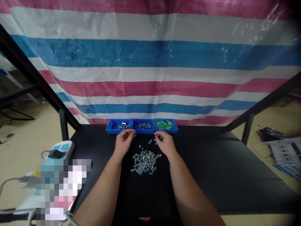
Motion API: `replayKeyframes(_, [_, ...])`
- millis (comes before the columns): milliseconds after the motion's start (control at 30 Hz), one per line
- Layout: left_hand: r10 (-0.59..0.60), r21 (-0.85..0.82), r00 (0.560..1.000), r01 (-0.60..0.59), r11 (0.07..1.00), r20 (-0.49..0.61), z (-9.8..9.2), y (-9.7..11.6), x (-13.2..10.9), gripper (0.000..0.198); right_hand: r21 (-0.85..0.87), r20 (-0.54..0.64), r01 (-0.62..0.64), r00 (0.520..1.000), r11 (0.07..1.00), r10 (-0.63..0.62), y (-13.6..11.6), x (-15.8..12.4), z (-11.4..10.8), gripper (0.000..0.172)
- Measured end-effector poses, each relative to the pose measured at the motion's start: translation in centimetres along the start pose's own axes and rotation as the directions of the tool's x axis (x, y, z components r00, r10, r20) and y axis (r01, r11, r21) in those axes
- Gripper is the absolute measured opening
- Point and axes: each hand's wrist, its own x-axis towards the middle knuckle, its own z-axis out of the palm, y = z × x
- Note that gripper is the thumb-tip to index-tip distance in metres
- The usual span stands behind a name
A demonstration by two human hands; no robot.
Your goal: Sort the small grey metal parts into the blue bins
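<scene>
My left hand (124,141) is in front of the left and middle blue bins, thumb and fingers drawn together in a pinch. Whatever lies between those fingertips is too small to make out. Across from it, my right hand (165,142) curls its fingers before the right bin, and their contents are hidden too. Between my forearms lies a pile of small grey metal cylinders and screw-like pieces (144,161) on the black table. A loose cylinder (150,141) rests beyond the pile, close to my right fingertips.
Three joined blue bins stand at the back: the left bin (111,131) and middle bin (142,131) hold small metal pieces, the right bin (172,131) green packets. A striped sheet (150,88) hangs behind. A power strip (68,149) and a blurred-out device are at left.
</scene>
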Motion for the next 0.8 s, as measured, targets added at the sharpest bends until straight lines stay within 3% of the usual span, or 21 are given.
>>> replayKeyframes(133, [0.072,0.363,0.965,-0.163,0.917,0.252,-0.2,-0.4,-0.5,0.017,-0.056,0.091,0.022,0.996,0.998,-0.017,0.4,-0.1,-0.1,0.016])
replayKeyframes(233, [0.083,0.471,0.921,-0.270,0.840,0.380,-0.1,-0.6,-0.7,0.019,-0.082,0.153,0.083,0.986,0.993,-0.070,-0.5,-0.5,0.3,0.014])
replayKeyframes(367, [0.085,0.458,0.910,-0.283,0.843,0.406,0.4,-0.8,-0.6,0.027,-0.155,0.318,0.198,0.938,0.968,-0.141,-3.1,-1.3,2.6,0.011])
replayKeyframes(500, [0.063,0.444,0.922,-0.243,0.862,0.382,0.6,-1.1,-0.3,0.030,-0.361,0.348,0.190,0.936,0.913,-0.057,-5.3,-1.9,5.3,0.009])
replayKeyframes(600, [0.032,0.436,0.936,-0.193,0.879,0.350,0.5,-1.5,-0.1,0.030,-0.359,0.357,0.206,0.932,0.910,-0.069,-5.7,-1.8,5.5,0.011])
replayKeyframes(700, [0.023,0.422,0.937,-0.179,0.889,0.348,0.6,-1.8,0.0,0.032,-0.223,0.296,0.180,0.949,0.958,-0.110,-5.2,-1.5,3.8,0.012])
replayKeyframes(800, [0.069,0.430,0.880,-0.296,0.853,0.469,1.1,-1.7,-0.1,0.033,-0.049,0.059,0.069,0.996,0.996,-0.066,-4.1,-1.1,1.4,0.012])
